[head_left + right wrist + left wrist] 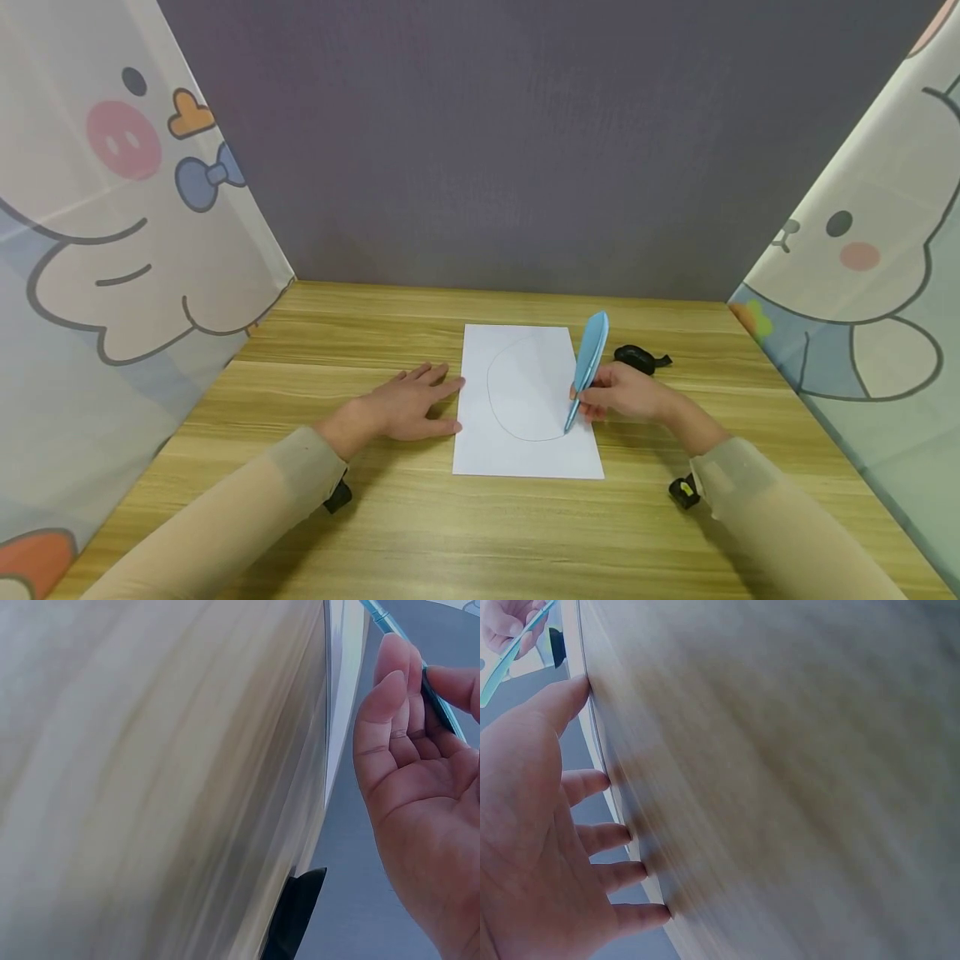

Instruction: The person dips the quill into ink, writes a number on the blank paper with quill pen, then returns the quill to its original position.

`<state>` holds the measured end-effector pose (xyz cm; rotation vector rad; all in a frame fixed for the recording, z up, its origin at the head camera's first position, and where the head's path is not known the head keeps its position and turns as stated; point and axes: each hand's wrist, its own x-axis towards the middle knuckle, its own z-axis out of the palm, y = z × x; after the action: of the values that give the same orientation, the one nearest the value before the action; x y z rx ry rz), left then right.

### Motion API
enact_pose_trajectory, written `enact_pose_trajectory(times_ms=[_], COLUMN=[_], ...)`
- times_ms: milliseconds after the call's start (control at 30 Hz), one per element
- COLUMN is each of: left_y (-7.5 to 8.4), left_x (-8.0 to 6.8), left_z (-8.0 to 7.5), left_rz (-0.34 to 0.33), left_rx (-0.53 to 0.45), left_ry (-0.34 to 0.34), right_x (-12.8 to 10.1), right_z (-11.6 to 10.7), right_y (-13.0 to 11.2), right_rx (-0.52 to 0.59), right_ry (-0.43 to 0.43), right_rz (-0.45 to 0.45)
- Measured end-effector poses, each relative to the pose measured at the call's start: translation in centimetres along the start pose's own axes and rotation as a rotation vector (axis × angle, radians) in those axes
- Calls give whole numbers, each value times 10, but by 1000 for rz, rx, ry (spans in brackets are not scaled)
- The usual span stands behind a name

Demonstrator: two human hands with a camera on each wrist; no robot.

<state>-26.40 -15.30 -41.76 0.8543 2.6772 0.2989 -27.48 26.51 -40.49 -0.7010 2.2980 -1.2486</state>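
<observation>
A white sheet of paper lies on the wooden table, bearing a thin curved line that forms most of a large round outline. My right hand pinches a light blue feather-shaped pen over the sheet's right side, its tip at the lower right end of the line. In the right wrist view, the thumb and fingers of the right hand close round the pen's shaft. My left hand rests with fingers spread at the paper's left edge. The left wrist view shows its fingertips down on the tabletop.
A black object with a short strap lies on the table just beyond the right hand. A dark grey panel stands behind the table, with cartoon-printed cloths at both sides. Black wrist devices sit under the sleeves.
</observation>
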Motion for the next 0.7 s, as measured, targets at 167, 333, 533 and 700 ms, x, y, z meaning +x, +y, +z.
enact_pose_trajectory(times_ms=[167, 333, 533, 700], left_y=[1, 2, 1, 1], left_x=[0, -1, -1, -1], left_z=[0, -1, -1, 0], left_rz=[-3, -2, 1, 1], left_rx=[2, 1, 0, -3], left_ry=[-3, -3, 2, 2], right_x=[-1, -1, -1, -2], right_z=[-2, -4, -6, -8], right_y=[0, 1, 2, 2], right_rx=[4, 2, 0, -24], right_ry=[4, 16, 27, 44], right_rz=[8, 20, 29, 41])
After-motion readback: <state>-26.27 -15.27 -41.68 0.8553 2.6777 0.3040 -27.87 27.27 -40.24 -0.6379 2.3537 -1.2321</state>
